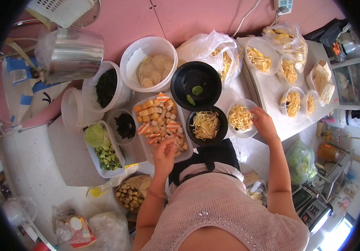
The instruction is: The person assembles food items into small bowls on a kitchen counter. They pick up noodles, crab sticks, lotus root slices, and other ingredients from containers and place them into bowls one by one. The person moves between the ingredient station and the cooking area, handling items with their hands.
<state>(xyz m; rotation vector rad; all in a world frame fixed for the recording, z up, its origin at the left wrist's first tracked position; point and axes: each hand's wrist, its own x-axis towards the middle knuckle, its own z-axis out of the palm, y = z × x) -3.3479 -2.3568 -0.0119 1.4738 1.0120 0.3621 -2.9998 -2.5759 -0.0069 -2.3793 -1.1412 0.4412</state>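
My left hand [164, 154] is over the near edge of a white tray [187, 155] of hotpot pieces: fish balls [172, 134], tan chunks and orange-striped triangular pieces [143, 128]. Its fingers are bent together; what they pinch, if anything, is hidden. My right hand [263, 124] grips the right rim of a clear plastic bowl [247, 133] filled with yellowish noodles [239, 117]. Between the hands stands a black bowl [208, 142] of bean sprouts [205, 124]. Behind it, another black bowl [205, 74] has a few green leaf pieces [197, 90] inside.
On the left stand a white tub of sliced lotus root [148, 71], a container of dark greens [105, 88], a cup of black fungus [124, 125] and a tray of lettuce [96, 135]. Several noodle bowls [289, 72] occupy the right table. Potatoes [130, 195] sit below.
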